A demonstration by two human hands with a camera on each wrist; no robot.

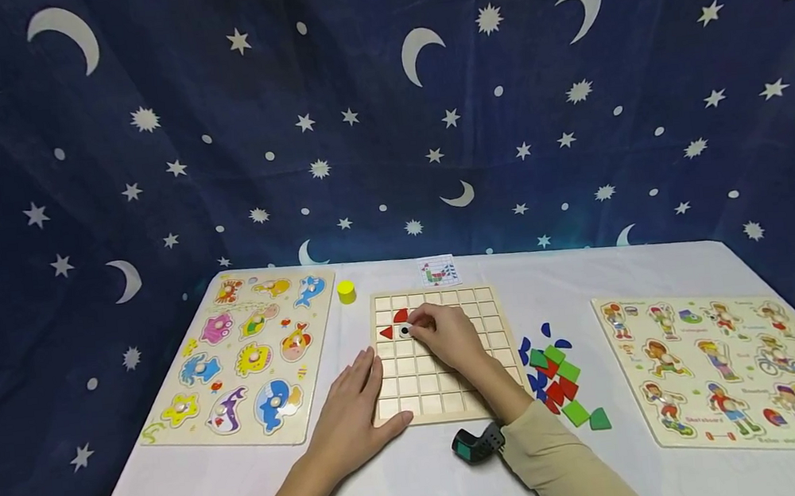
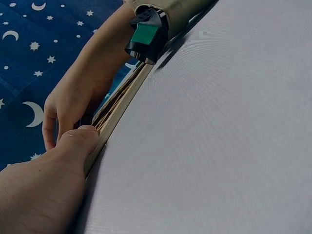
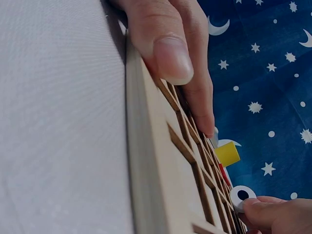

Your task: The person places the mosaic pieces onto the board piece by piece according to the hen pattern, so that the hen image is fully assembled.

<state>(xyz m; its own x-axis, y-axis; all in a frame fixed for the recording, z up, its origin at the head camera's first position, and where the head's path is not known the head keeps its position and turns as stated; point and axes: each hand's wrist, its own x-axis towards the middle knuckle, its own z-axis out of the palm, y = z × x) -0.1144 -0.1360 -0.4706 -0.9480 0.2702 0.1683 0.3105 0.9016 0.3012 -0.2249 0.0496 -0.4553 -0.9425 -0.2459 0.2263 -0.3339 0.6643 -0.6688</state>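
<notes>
A wooden grid board (image 1: 450, 416) lies on the white-covered table. My right hand (image 1: 449, 337) pinches a white disc (image 3: 238, 197) with a black centre between thumb and fingertips, over a cell in the board's upper left. A red quarter-round piece (image 1: 400, 315) and a red triangle (image 1: 387, 334) lie in the cells beside it. My left hand (image 1: 352, 412) rests along the board's left side, fingers extended, its thumb (image 2: 80, 138) at the near left corner. From the head view, I cannot tell whether the disc touches the cell floor.
Loose blue, green and red pieces (image 1: 566, 371) lie right of the board. A small patterned card (image 1: 439, 270) and a yellow cylinder (image 1: 347, 292) are behind it. A sea-animal puzzle (image 1: 236, 359) lies left, a sports-figure puzzle (image 1: 733, 375) right. A starry cloth (image 1: 389, 161) hangs behind.
</notes>
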